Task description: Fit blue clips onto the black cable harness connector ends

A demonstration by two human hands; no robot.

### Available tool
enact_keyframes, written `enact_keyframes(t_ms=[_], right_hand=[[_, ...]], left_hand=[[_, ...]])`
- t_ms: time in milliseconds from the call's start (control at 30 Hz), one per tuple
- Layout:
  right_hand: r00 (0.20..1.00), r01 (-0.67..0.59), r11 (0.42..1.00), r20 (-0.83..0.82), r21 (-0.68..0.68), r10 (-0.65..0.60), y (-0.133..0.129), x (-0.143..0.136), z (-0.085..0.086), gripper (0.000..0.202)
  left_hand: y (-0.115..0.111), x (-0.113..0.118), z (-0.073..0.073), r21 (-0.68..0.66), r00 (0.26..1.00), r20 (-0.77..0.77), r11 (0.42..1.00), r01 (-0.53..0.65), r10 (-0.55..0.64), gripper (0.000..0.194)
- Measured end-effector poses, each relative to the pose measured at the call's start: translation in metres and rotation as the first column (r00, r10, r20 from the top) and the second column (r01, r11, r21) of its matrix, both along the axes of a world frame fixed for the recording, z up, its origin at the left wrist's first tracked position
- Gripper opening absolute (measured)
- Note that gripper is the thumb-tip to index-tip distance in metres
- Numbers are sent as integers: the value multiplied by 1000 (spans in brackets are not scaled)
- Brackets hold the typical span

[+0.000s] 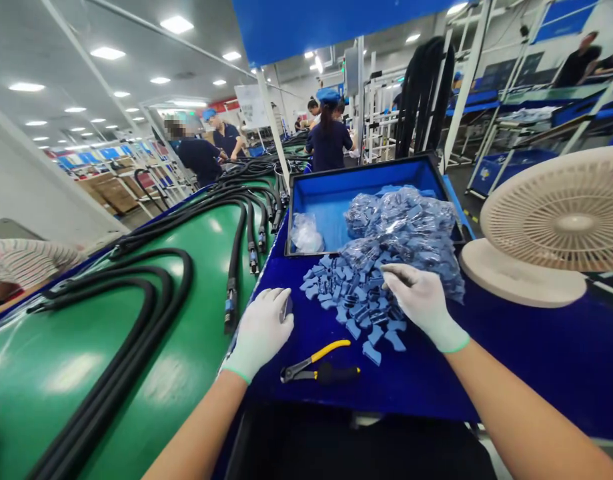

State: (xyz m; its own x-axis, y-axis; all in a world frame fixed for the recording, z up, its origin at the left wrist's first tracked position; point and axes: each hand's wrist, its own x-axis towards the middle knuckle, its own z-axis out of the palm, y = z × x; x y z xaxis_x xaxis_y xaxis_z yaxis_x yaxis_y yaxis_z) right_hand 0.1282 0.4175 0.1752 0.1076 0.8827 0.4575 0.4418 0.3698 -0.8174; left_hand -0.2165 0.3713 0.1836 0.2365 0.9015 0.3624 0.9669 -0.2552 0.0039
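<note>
My left hand (262, 331), in a white glove, is closed at the edge of the blue table, its fingers curled around a small dark piece (285, 308) that is mostly hidden. My right hand (420, 301), also gloved, is over the right side of a loose pile of small blue plastic pieces (353, 300). Its thumb and fingers are pinched together; whether a piece is between them does not show. Clear bags of the same blue pieces (406, 220) lie behind it, spilling over a tray's front edge. Between the hands and nearer me rest cutting pliers (313, 363) with yellow and black handles.
Black hoses (151, 300) with metal ends lie along the green conveyor (206, 373) at left. Behind the pile stands a blue tray (319, 193) with a black rim. A beige fan (566, 220) stands at right. Several people work farther back; a striped sleeve (31, 260) is at far left.
</note>
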Motion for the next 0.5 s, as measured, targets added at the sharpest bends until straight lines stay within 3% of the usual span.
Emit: enact_keyframes(t_ms=[300, 400, 500], right_hand=[[999, -20, 998, 28, 67, 19, -1, -1, 3, 25], [978, -176, 970, 143, 168, 153, -10, -1, 8, 26], [849, -425, 886, 423, 188, 318, -35, -2, 12, 47]], left_hand=[[2, -1, 0, 18, 1000, 1, 1000, -4, 4, 52], [4, -4, 2, 13, 1000, 17, 1000, 5, -5, 52], [-7, -2, 8, 65, 996, 70, 996, 54, -59, 49]])
